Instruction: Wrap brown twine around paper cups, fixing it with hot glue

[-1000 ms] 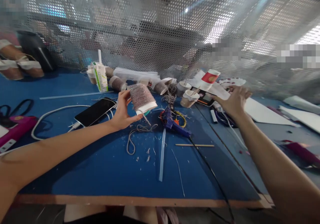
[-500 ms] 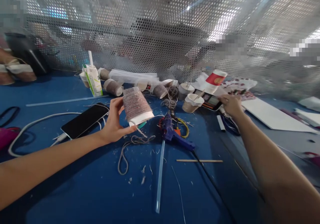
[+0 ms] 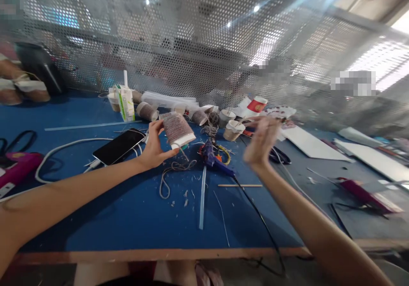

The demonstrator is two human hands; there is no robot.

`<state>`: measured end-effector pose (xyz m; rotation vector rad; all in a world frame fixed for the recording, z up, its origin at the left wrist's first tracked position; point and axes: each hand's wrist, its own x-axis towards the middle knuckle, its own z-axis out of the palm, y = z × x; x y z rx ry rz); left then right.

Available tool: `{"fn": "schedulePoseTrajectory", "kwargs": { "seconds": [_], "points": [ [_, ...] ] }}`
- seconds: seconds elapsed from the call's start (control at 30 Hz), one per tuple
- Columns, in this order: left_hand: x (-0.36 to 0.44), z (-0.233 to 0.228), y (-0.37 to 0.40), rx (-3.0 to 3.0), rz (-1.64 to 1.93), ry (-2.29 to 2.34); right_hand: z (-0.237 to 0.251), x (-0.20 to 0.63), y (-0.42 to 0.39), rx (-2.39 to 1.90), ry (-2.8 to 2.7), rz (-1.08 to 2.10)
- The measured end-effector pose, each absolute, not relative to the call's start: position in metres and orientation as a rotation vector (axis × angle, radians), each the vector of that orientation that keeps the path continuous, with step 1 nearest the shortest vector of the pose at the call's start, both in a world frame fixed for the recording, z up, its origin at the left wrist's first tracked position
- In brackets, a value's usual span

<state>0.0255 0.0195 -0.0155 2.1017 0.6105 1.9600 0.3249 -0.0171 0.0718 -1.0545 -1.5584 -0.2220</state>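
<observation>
My left hand (image 3: pixel 153 147) is closed round a paper cup (image 3: pixel 177 126) wrapped in brown-grey cord, tilted with its white unwrapped end toward the lower right. A loose cord tail (image 3: pixel 164 183) trails from it onto the table. My right hand (image 3: pixel 262 141), smeared by motion, hovers with fingers stretched out to the left and nothing visible in them. Behind its fingertips stands a small cup (image 3: pixel 234 130) with a stick in it. Between my hands a blue hot glue gun (image 3: pixel 211 156) lies on the table, a clear glue stick (image 3: pixel 202 200) below it.
A phone (image 3: pixel 119 146) on a white cable lies left, near a magenta glue gun (image 3: pixel 24 169). Several cord-wrapped cups and a drink carton (image 3: pixel 126 102) line the back by a perforated screen. A wooden stick (image 3: pixel 239 186) and black cord lie right; white boards (image 3: pixel 315 143) sit farther right.
My right hand has come away from the device at the back right and moved left, toward the middle. The view has shifted, showing the table's front edge. My left hand still holds the cup.
</observation>
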Motion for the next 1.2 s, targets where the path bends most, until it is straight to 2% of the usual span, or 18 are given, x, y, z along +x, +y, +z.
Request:
{"fn": "schedulePoseTrajectory", "kwargs": {
  "seconds": [0.17,0.3,0.4,0.67,1.03,1.13,1.2],
  "points": [
    [0.024,-0.014,0.02,1.972,2.043,0.682,0.052,0.203,-0.064,-0.989,-1.831,0.617],
    [0.025,-0.015,0.023,1.948,1.984,0.735,0.049,0.193,-0.067,-0.79,-1.682,1.256],
    [0.026,-0.015,0.024,1.974,1.939,0.73,0.058,0.205,-0.066,-0.664,-1.523,1.472],
    [0.025,-0.013,0.024,2.074,1.765,0.562,0.086,0.227,-0.063,-0.639,-1.31,1.332],
    [0.021,-0.011,0.02,2.055,1.591,0.4,0.077,0.233,-0.051,-0.777,-1.199,1.201],
    [0.02,-0.009,0.018,2.028,1.589,0.377,0.069,0.236,-0.046,-0.938,-1.243,0.989],
    [0.02,-0.008,0.018,2.014,1.604,0.345,0.063,0.24,-0.041,-1.105,-1.294,0.689]
  ]
}}
